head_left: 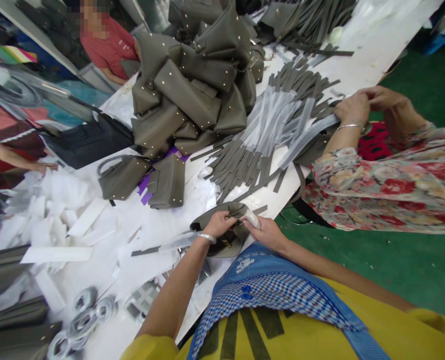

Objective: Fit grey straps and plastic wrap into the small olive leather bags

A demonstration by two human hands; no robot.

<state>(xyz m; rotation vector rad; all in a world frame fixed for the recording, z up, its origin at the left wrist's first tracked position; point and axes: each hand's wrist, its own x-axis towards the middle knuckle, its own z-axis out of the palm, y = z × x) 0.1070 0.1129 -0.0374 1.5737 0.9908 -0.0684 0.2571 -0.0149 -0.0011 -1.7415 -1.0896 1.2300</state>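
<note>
An olive-grey handbag [228, 248] lies at the table's near edge, against my apron, with a small gold-coloured fitting on its side. My left hand [219, 225], a silver bracelet at its wrist, is closed with its fingers pinching the bag's upper edge. Close to its right, my right hand [265, 232] is closed on the same edge. A white wrapped piece [253, 218] sits along the fingers of my right hand; whether it is worn or held I cannot make out. A strap in a clear sleeve [180, 242] lies left of the bag.
A pile of olive-grey bags [192, 90] stands at the back, with two bags nearer. Many straps [267, 125] are spread to its right. A co-worker's hands [357, 107] work at the right. White paper [57, 254] and coiled rolls [81, 322] lie left. Two other people stand across.
</note>
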